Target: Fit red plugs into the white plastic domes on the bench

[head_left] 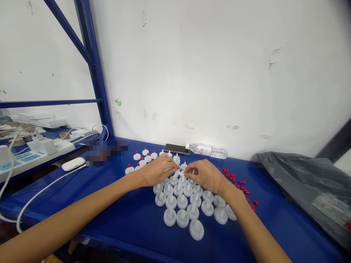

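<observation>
Many white plastic spouted caps (182, 201) stand spout-up in a cluster on the blue table. My left hand (157, 170) reaches over the far left of the cluster, its thumb and forefinger pinched near a white spout. Facing it, my right hand (205, 176) pinches with thumb and forefinger a short gap away. Something small and white shows between the two sets of fingertips, too small to make out. Left of my left hand stand several white caps with red tips (145, 151). Loose small red tips (232, 176) lie scattered beyond my right wrist.
A phone (177, 149) and a clear plastic bottle (207, 150) lie along the wall. At right is a dark grey plastic bag (304, 182). Power strips (35, 157), a white cable and a white oblong device (73, 164) occupy the left, beside a blue metal upright (94, 69).
</observation>
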`<action>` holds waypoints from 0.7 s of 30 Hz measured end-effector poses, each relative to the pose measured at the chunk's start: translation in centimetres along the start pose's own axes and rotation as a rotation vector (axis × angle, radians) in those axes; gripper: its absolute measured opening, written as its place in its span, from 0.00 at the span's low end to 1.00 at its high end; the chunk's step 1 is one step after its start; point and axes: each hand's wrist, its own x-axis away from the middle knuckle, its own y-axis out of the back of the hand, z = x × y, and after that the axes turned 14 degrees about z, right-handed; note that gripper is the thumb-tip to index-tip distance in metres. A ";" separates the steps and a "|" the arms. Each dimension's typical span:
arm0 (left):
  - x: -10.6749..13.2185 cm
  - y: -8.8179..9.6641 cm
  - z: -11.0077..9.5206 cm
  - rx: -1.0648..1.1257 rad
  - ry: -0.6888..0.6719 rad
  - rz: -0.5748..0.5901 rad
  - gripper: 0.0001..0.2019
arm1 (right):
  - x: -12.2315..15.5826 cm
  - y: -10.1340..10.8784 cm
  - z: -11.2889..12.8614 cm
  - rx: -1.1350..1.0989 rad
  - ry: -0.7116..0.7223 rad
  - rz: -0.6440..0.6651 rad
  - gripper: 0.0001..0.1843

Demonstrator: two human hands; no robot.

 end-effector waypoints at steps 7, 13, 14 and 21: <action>-0.3 -0.4 0.3 0.101 0.022 0.025 0.13 | -0.1 -0.4 0.9 0.079 -0.036 0.028 0.08; -0.5 -0.4 -0.2 0.221 0.031 -0.002 0.09 | -0.2 -0.8 1.6 0.118 -0.021 0.029 0.10; -0.5 -0.4 -0.3 0.242 0.033 -0.007 0.09 | -0.2 -0.8 1.7 0.120 -0.018 0.029 0.10; -0.4 -0.1 -0.5 0.423 0.034 -0.102 0.07 | -0.1 -0.3 1.7 0.114 -0.005 -0.029 0.09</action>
